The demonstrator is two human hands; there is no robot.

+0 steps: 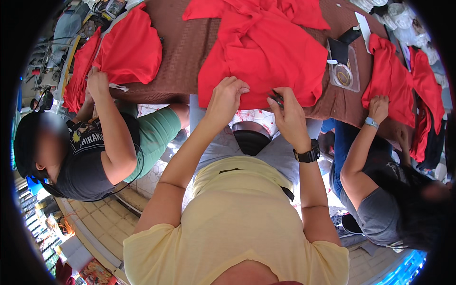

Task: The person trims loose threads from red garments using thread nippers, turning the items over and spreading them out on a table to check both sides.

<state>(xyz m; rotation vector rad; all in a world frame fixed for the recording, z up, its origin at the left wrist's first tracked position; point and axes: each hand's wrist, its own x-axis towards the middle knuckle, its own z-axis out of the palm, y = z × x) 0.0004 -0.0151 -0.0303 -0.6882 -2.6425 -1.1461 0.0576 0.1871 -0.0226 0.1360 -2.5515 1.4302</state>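
A red garment [266, 57] lies spread and wrinkled in front of me, its near edge at the table's front edge. My left hand [227, 97] is closed in a pinch on that near edge. A little to its right, my right hand [288, 114] is closed round a small black tool [277, 98], mostly hidden by the fingers, so its exact kind does not show. The right fingertips are close to the garment's edge, and I cannot tell whether they touch it.
A brown cloth covers the table [180, 57]. A clear plastic box [349, 71] with a tape roll and black pieces stands right of the garment. Co-workers sit on both sides, handling red garments [130, 47] on the left and red cloth [389, 76] on the right.
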